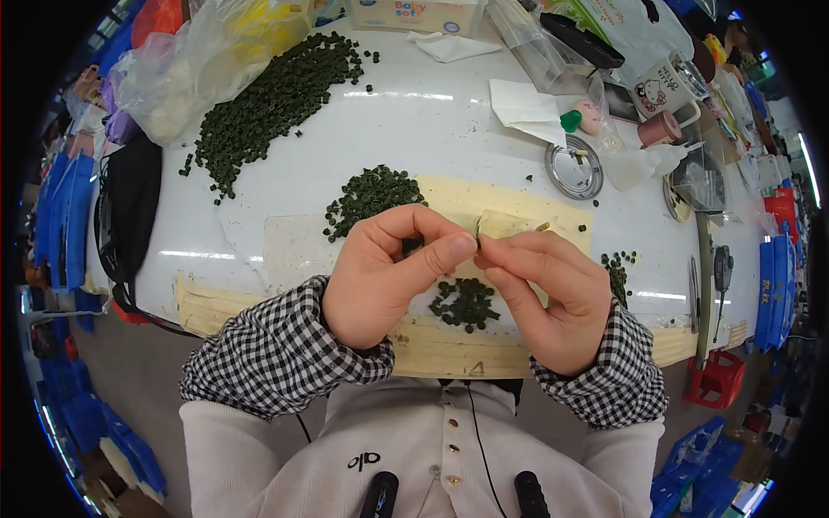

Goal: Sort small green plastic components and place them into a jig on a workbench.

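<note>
A pale box (414,17) sits at the far side of the white desk (423,108), with a white tissue (456,47) near it. On the left is a crinkly see-through bag (154,97). On the right are a white cup (658,91) with a picture on it, a pink spool (659,129) and a round silver dish (570,175). A red stool (713,382) stands below the desk's right end.

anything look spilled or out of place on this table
One dark green piece sits alone beside the round metal dish, and a few strays lie just right of the big pile. They look odd for lying apart from the rest.
</note>
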The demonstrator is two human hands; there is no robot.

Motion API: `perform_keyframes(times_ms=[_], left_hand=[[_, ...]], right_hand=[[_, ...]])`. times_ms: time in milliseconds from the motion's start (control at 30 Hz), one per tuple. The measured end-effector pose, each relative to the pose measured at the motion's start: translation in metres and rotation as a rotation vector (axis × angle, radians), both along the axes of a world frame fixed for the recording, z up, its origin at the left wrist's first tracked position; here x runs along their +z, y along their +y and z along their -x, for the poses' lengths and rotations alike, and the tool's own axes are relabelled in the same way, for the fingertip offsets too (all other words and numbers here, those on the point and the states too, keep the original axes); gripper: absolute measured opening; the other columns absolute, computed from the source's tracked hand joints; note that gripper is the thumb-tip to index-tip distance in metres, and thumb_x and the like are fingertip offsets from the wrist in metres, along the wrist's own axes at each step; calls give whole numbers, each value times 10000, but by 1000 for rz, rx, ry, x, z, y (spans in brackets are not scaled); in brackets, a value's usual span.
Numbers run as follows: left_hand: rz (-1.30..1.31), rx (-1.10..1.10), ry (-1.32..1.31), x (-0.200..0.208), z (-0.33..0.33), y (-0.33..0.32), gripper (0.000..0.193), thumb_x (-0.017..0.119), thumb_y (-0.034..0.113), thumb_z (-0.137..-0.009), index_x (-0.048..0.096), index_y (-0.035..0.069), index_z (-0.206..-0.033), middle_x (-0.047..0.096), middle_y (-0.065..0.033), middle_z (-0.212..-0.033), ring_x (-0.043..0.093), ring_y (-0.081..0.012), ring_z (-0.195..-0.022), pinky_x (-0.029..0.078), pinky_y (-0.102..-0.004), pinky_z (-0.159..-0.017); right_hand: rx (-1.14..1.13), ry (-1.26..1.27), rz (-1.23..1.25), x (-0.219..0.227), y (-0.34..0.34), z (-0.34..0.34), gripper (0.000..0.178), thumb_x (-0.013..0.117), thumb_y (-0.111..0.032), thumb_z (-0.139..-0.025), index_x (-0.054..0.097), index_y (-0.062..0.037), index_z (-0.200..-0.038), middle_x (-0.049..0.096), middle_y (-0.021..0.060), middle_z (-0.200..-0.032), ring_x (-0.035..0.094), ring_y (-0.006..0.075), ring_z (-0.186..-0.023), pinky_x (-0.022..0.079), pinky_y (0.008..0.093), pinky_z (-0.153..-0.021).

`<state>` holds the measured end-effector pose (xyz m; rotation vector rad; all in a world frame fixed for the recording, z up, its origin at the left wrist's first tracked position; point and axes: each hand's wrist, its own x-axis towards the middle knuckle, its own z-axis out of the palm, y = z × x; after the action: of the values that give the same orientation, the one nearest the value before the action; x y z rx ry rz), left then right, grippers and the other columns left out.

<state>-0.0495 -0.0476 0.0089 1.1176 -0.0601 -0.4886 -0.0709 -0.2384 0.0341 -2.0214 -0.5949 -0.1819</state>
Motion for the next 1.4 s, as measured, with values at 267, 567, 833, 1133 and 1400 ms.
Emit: perform_keyframes(times_ms=[267,567,833,1133,1400], left_hand=[[-396,134,-577,4,1,5,211,671,45,-829,676,24,-1039,369,71,-605,329,-26,-559,279,-195,-510],[-509,164,-728,8,-1,9,224,699,-5,-766,703,51,-983,377,42,-584,332,-47,-534,268,-211,-496],[-556,202,-729,11,-1,7,221,723,-33,-740,707,38,-949,355,59,-594,324,-38,-548,263,-200,-507],[-575,200,-767,10,-3,7,231,722,-34,-735,712,48,-951,347,56,-595,324,-41,-546,261,-204,-506],[-569,191,-785,10,-4,8,239,719,-44,-733,712,51,-952,360,51,-599,326,-43,-543,263,-204,-502]], right_hand=[[24,87,-83,-1,3,1,323,584,60,-844,611,0,-1160,624,135,-1006,631,174,-854,514,233,-723],[65,149,-160,-4,0,2,340,571,60,-851,598,-8,-1183,626,136,-1018,630,181,-879,507,241,-754],[71,197,-208,-6,2,2,340,561,64,-853,598,-7,-1183,627,134,-1007,632,180,-891,505,241,-760],[60,146,-174,-6,2,2,334,567,71,-846,601,3,-1172,627,138,-996,636,180,-867,507,239,-743],[44,36,-40,-4,0,0,340,593,69,-831,610,-8,-1162,626,139,-1006,634,182,-833,510,236,-713]])
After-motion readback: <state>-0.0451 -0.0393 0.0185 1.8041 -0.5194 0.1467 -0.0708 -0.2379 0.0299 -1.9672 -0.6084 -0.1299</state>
